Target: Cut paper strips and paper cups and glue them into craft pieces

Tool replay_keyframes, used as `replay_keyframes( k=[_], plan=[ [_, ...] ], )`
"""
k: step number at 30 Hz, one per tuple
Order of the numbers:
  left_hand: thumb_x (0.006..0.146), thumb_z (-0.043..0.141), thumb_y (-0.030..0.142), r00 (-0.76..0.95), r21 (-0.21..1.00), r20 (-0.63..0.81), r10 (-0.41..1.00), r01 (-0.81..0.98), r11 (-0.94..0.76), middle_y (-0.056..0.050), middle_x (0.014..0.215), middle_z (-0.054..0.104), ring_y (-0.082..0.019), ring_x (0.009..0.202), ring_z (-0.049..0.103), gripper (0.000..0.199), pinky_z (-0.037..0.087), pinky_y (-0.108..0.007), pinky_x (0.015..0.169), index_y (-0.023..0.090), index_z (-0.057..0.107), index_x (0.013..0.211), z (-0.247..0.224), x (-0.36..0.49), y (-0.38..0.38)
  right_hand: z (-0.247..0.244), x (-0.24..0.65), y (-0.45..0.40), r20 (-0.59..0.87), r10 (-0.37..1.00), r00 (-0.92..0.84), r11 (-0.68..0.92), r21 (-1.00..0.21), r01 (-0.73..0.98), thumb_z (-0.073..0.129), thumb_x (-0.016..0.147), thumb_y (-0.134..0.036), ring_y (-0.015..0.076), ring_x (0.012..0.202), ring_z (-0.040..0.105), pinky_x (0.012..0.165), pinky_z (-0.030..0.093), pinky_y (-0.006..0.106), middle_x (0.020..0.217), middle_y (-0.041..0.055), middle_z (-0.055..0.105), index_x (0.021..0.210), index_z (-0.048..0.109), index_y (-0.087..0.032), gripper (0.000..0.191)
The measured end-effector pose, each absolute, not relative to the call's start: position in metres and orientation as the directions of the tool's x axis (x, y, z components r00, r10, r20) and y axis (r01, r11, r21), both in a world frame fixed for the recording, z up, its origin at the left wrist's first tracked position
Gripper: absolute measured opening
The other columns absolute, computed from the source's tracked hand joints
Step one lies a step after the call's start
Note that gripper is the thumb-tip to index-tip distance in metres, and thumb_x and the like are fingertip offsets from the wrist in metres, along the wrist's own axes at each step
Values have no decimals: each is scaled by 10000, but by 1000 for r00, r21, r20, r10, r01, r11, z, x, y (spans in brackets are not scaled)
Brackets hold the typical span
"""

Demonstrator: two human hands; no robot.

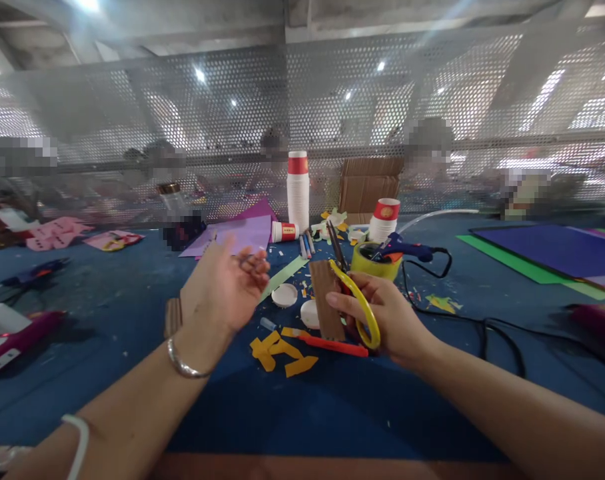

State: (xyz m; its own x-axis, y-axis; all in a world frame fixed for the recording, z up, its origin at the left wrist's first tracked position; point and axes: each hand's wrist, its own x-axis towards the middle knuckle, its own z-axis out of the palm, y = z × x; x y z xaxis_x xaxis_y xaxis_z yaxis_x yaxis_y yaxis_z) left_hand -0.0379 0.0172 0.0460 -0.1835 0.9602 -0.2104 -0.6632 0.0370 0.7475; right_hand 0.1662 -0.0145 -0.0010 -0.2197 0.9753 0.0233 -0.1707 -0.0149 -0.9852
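My left hand (pixel 232 283) is raised over the table with the palm turned up, a little blurred. Its fingers are loosely bent and apart, and nothing shows in them. My right hand (pixel 392 317) grips yellow-handled scissors (pixel 368 313), whose dark blades point up and away. A brown cardboard strip (pixel 324 303) is also held under my right fingers, against the scissors. Below it lie an orange-red pen (pixel 335 345) and yellow paper scraps (pixel 277 350). White round lids (pixel 284 295) sit between my hands. Beside my left wrist is another cardboard piece (pixel 172 318).
Paper cups (pixel 298 200) stand stacked at the back, with a shorter stack (pixel 384 220) to the right. A blue glue gun (pixel 412 250) rests by a yellow tape roll (pixel 382 267), its black cable (pixel 487 323) trailing right. Coloured sheets (pixel 547 250) lie at right, purple paper (pixel 237 233) at left.
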Motion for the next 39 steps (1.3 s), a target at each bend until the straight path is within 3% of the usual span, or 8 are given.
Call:
replay_keyframes(
  k=[3,7,15,21,26,30,35,39],
  plan=[
    [863,694,377,136,886,-194,972,-400,233,-48,827,681,-136,668,645,233,504,-242,586,150,642,856,29,-19,7,1,166,-14,31,977,-211,-10,-982,-189,885,615,-430,54,446,445,409,338,186,586,-62,530,759,584,-167,425],
    [799,766,297,356,967,-51,933,-215,135,-16,863,670,-141,778,649,193,530,-281,747,165,640,863,14,-6,-8,2,166,-15,46,976,-213,2,-980,-200,879,621,-445,64,422,432,391,299,193,545,-70,507,758,577,-177,426],
    [874,662,328,303,993,84,949,-105,-55,10,713,655,-138,600,637,148,518,-279,606,199,590,881,17,-14,-10,2,168,-15,82,972,-221,46,-985,-166,859,650,-483,59,471,386,420,262,208,599,-62,508,762,587,-173,428],
    [879,647,314,157,979,194,968,-92,-181,36,694,596,-115,602,610,102,492,-235,584,216,618,878,22,-19,-6,0,175,-9,188,956,-226,199,-980,24,748,735,-619,92,574,404,506,301,235,663,-40,482,767,565,-171,484],
    [881,645,326,101,964,266,959,-51,-262,-3,764,683,-130,612,587,97,459,-246,575,236,650,916,27,-23,-6,0,177,-7,177,931,-319,229,-965,131,704,794,-595,109,619,405,535,315,234,680,-37,458,785,539,-181,446],
    [892,631,326,133,963,270,954,-32,-268,-13,776,714,-130,615,563,97,436,-252,594,236,657,917,26,-23,-6,2,177,-7,157,908,-388,263,-936,236,733,788,-525,124,644,422,553,327,239,698,-28,490,796,564,-179,385],
    [883,621,300,215,970,240,947,-25,-240,-23,752,707,-125,597,542,105,412,-258,588,208,672,884,26,-20,-8,4,177,-9,142,879,-454,258,-945,203,735,795,-496,148,692,488,612,376,247,774,-13,583,930,643,-181,354],
    [889,614,296,230,967,245,942,12,-255,-23,767,700,-123,608,536,109,400,-258,581,208,679,888,26,-21,-9,4,178,-9,123,880,-458,247,-943,221,727,803,-482,141,681,485,605,366,244,789,-13,594,932,650,-179,338]
  ],
)
